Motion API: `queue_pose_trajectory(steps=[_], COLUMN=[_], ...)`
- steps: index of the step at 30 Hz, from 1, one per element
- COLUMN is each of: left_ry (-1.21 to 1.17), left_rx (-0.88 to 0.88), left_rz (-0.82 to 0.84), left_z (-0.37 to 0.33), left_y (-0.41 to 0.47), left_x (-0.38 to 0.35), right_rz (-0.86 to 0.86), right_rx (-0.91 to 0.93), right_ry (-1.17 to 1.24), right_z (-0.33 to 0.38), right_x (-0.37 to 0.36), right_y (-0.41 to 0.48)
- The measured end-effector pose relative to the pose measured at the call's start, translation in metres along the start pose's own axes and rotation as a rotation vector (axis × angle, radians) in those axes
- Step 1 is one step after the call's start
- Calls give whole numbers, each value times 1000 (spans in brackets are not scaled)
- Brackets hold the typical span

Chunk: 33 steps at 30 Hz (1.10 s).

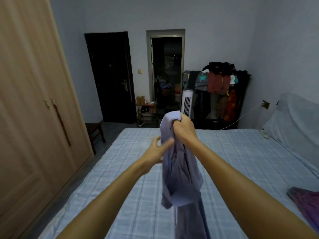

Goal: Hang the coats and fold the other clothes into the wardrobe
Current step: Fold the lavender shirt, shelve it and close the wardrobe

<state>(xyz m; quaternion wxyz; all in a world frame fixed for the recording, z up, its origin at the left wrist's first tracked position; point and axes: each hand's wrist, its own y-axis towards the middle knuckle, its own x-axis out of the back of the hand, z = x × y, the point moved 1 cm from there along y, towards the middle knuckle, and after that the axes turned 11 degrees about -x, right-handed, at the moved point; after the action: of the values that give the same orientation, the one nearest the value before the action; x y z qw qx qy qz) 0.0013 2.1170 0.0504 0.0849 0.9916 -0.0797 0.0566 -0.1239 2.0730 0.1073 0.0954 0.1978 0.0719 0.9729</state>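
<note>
Lavender shirt (181, 169) hangs with its long axis near vertical, bunched end up and loose tail trailing down, above a blue checked bed (241, 161). The right hand (183, 129) clenches the gathered top in a tight fist. The left hand (159, 150), fingers loosely spread and blurred, touches the fabric's left side just below that fist. The garment drops between both forearms. A closed wooden wardrobe (34, 100) stands at left; a purple garment (307, 200) lies on the bed at right.
</note>
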Motion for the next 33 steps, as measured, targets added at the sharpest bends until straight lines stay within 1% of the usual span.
queue_pose_trajectory(steps=[1,2,4,6,8,9,10,11,13,15,17,20,22,25,26,27,28,31,33], left_ry=[73,117,154,238,402,501,564,575,505,407,286,257,305,503,552,583,600,600,583], left_rx=[-49,-56,1,7,3,0,-11,-22,-65,-113,-119,-116,-134,-186,-202,-211,-216,-211,-201], left_rz=[15,-2,-76,-84,-40,-59,-113,-185,-313,-379,-395,-434,-457,-478,-487,-495,-502,-506,-522], left_z=[6,10,10,10,9,6,4,-1,-19,-42,-60,-69,-69,-68,-66,-65,-63,-60,-64], left_y=[-4,-6,-11,-11,-10,-9,-5,-1,10,18,23,31,33,30,29,27,25,21,20], left_x=[-11,-20,-27,-17,1,12,22,30,39,36,30,30,37,53,59,65,71,83,87], right_rz=[1,6,16,-3,-47,-81,-119,-150,-146,-77,-15,89,177,444,510,536,512,287,195], right_rx=[19,37,80,108,97,90,86,89,107,108,61,-36,-87,-196,-201,-168,-110,98,188], right_ry=[8,9,-13,-15,-27,-51,-95,-154,-230,-252,-249,-169,-80,-43,-58,-93,-149,-324,-446], right_z=[3,6,9,6,0,-5,-11,-16,-27,-35,-42,-47,-45,-42,-44,-44,-43,-42,-41], right_x=[7,14,31,53,78,90,101,109,114,110,101,88,80,74,73,71,67,49,34], right_y=[-4,-7,-13,-15,-17,-18,-20,-23,-26,-31,-35,-41,-44,-46,-46,-47,-49,-49,-46])
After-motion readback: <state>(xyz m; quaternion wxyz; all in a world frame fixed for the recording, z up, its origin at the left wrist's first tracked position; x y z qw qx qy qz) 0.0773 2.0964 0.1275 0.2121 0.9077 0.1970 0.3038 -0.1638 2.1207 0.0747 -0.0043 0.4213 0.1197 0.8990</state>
